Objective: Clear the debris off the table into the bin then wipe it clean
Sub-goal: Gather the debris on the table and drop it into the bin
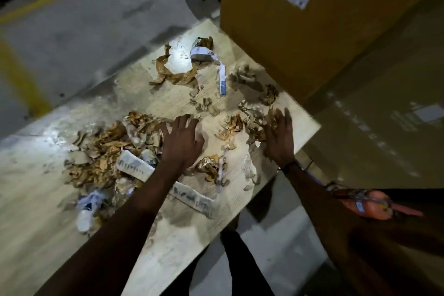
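A: Two hands over the counter (pixel 36 175), both flat. Left hand (pixel 183 142) spread wide, palm down, at the inner edge of the big heap of torn cardboard and brown paper scraps (pixel 105 151); holds nothing. Right hand (pixel 278 137) also spread, fingers straight, edge-on against the smaller scatter of scraps (pixel 252 125) near the counter's right edge.

B: Step?

A: Looks like gathering: raking loose debris together before it goes in the bin. No bin seen for certain. A large cardboard box (pixel 324 26) stands at the far right corner; can't tell if it serves as one.

B: How to do it well?

A: My judgement: keep the palms low and flat so the fine bits don't slip under. Sweep inward from both sides, right scatter toward the left heap. Mind the right edge, as scraps lie close to it and could fall to the floor.

B: Leftovers?

A: Far cluster, a brown paper ring (pixel 168 74) and a crumpled white-and-blue label strip (pixel 222 77), sits well beyond both hands and needs its own pass. Two printed white strips (pixel 134 168) lie under the left forearm. Dust film all over; wiping comes last.
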Available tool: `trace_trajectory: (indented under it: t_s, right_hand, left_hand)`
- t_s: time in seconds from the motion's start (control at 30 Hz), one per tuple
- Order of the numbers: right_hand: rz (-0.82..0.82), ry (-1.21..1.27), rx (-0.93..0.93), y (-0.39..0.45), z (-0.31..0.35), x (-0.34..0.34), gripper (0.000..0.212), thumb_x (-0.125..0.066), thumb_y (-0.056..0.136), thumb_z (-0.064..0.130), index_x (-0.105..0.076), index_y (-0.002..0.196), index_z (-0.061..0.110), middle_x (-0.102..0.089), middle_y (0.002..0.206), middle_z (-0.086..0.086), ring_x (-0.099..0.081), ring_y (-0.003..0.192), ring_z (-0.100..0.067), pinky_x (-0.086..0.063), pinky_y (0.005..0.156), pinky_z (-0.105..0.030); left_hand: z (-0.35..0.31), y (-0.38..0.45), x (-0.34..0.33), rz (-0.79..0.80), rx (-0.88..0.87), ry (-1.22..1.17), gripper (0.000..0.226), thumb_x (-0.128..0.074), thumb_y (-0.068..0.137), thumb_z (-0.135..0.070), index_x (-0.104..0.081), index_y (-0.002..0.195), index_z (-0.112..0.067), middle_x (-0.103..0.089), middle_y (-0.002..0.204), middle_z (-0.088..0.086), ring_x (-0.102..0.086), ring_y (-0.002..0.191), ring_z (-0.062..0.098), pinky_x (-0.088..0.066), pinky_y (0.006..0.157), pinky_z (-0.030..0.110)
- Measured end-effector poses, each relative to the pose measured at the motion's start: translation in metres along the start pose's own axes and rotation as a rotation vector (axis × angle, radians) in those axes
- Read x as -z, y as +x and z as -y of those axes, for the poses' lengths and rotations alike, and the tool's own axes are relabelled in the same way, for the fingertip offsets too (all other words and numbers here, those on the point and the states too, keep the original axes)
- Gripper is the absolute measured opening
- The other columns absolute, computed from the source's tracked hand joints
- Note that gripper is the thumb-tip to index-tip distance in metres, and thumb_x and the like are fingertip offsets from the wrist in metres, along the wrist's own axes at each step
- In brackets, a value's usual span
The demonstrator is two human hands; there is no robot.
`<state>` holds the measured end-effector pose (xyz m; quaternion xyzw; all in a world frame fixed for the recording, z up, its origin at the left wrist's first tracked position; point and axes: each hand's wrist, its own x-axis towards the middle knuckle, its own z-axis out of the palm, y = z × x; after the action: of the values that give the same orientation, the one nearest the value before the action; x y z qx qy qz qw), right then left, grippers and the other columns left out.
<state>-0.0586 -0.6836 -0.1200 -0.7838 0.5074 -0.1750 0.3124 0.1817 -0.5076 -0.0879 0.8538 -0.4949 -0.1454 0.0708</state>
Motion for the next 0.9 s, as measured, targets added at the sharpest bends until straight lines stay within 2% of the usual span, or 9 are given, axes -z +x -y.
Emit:
trace_trajectory:
  t_s: [0.03, 0.1, 0.27, 0.4, 0.5, 0.6, 0.67, 0.83, 0.9]
  right_hand:
    - [0.04, -0.029, 0.02, 0.004, -0.006, -0.011, 0.091, -0.027, 0.101, 0.077, -0.034, 0.163, 0.01, -0.025, 0.172, -0.017, -0.026, 0.158, -0.039, -0.027, 0.127, -0.053]
    - [0.074, -0.099, 0.029, 0.002, -0.001, -0.032, 0.082, -0.029, 0.103, 0.068, -0.034, 0.164, 0.013, -0.025, 0.173, -0.015, -0.017, 0.161, -0.04, -0.021, 0.127, -0.061]
    - [0.072, -0.097, 0.122, -0.016, 0.029, -0.078, 0.067, -0.039, 0.108, 0.051, -0.041, 0.16, 0.01, -0.03, 0.171, -0.016, -0.014, 0.161, -0.041, -0.017, 0.128, -0.06]
    - [0.182, 0.061, 0.185, -0.03, 0.045, -0.084, 0.063, -0.039, 0.109, 0.051, -0.034, 0.165, 0.021, -0.015, 0.177, -0.007, -0.004, 0.165, -0.03, -0.012, 0.13, -0.055]
    - [0.081, 0.186, 0.129, -0.042, 0.041, -0.057, 0.058, -0.042, 0.111, 0.043, -0.036, 0.164, 0.021, -0.016, 0.177, -0.003, -0.006, 0.165, -0.023, -0.017, 0.131, -0.051]
    - [0.014, 0.19, 0.047, -0.073, 0.022, -0.028, 0.066, -0.036, 0.11, 0.056, -0.032, 0.165, 0.02, -0.016, 0.177, 0.002, -0.007, 0.164, -0.016, -0.023, 0.131, -0.049]
    - [0.048, 0.172, 0.04, -0.099, 0.01, -0.028, 0.076, -0.03, 0.109, 0.064, -0.023, 0.168, 0.018, -0.011, 0.178, 0.003, -0.004, 0.165, -0.014, -0.019, 0.132, -0.048]
    - [0.028, 0.01, 0.004, -0.12, 0.029, -0.079, 0.086, -0.023, 0.107, 0.067, -0.012, 0.169, 0.007, -0.007, 0.178, -0.009, -0.003, 0.165, -0.025, -0.009, 0.133, -0.049]
    - [0.021, 0.011, -0.036, -0.124, 0.053, -0.102, 0.086, -0.028, 0.107, 0.065, -0.011, 0.169, 0.008, -0.005, 0.178, -0.01, -0.003, 0.165, -0.025, -0.008, 0.133, -0.049]
  left_hand:
    - [-0.001, 0.0, -0.004, 0.024, 0.005, 0.027, 0.053, -0.043, 0.101, -0.041, -0.051, 0.147, -0.016, -0.045, 0.156, 0.011, -0.042, 0.144, 0.034, -0.016, 0.119, 0.066]
    - [0.001, -0.002, -0.01, 0.034, 0.04, 0.052, 0.05, -0.047, 0.102, -0.036, -0.051, 0.147, -0.015, -0.044, 0.158, 0.01, -0.039, 0.146, 0.033, -0.015, 0.121, 0.066]
    - [0.012, -0.012, -0.009, -0.089, 0.159, -0.009, 0.054, -0.036, 0.1, -0.037, -0.058, 0.143, -0.011, -0.054, 0.152, 0.015, -0.047, 0.143, 0.036, -0.016, 0.122, 0.059]
    - [0.013, -0.027, 0.001, -0.109, 0.167, 0.004, 0.047, -0.039, 0.106, -0.039, -0.058, 0.141, -0.015, -0.05, 0.156, 0.013, -0.043, 0.146, 0.035, -0.017, 0.123, 0.061]
    - [0.011, -0.041, 0.007, -0.143, 0.142, -0.016, 0.043, -0.041, 0.107, -0.036, -0.058, 0.14, -0.015, -0.051, 0.155, 0.012, -0.044, 0.146, 0.034, -0.018, 0.125, 0.06]
    - [0.006, -0.056, 0.011, -0.18, 0.122, -0.052, 0.036, -0.047, 0.107, -0.03, -0.061, 0.136, -0.013, -0.052, 0.152, 0.013, -0.046, 0.144, 0.033, -0.022, 0.124, 0.061]
    - [0.004, -0.063, 0.012, -0.202, 0.125, -0.069, 0.038, -0.043, 0.105, -0.032, -0.063, 0.132, -0.013, -0.054, 0.149, 0.012, -0.047, 0.142, 0.033, -0.024, 0.122, 0.061]
    - [0.009, -0.085, 0.008, -0.255, 0.107, -0.083, 0.038, -0.042, 0.106, -0.034, -0.062, 0.132, -0.015, -0.052, 0.15, 0.009, -0.047, 0.142, 0.03, -0.023, 0.123, 0.06]
    - [0.018, -0.098, 0.006, -0.284, 0.08, -0.08, 0.036, -0.045, 0.106, -0.032, -0.06, 0.133, -0.014, -0.051, 0.15, 0.009, -0.047, 0.142, 0.029, -0.025, 0.122, 0.06]
